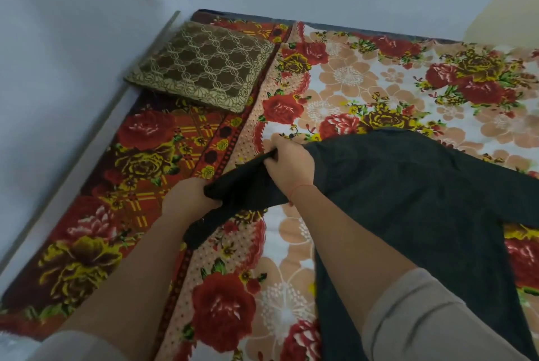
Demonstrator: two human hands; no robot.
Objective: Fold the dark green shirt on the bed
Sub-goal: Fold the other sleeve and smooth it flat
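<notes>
The dark green shirt [408,200] lies spread on the flowered bed cover [364,80], its body running from the middle toward the lower right. One sleeve stretches out to the left and is lifted off the cover. My left hand [186,200] grips the end of that sleeve. My right hand [288,165] grips the same sleeve higher up, near the shoulder. Part of the shirt is hidden under my right forearm.
A brown and gold patterned cushion [201,65] lies at the bed's far left corner. A pale wall runs along the left and far sides of the bed. The bed's left edge [87,162] runs diagonally beside a pale ledge.
</notes>
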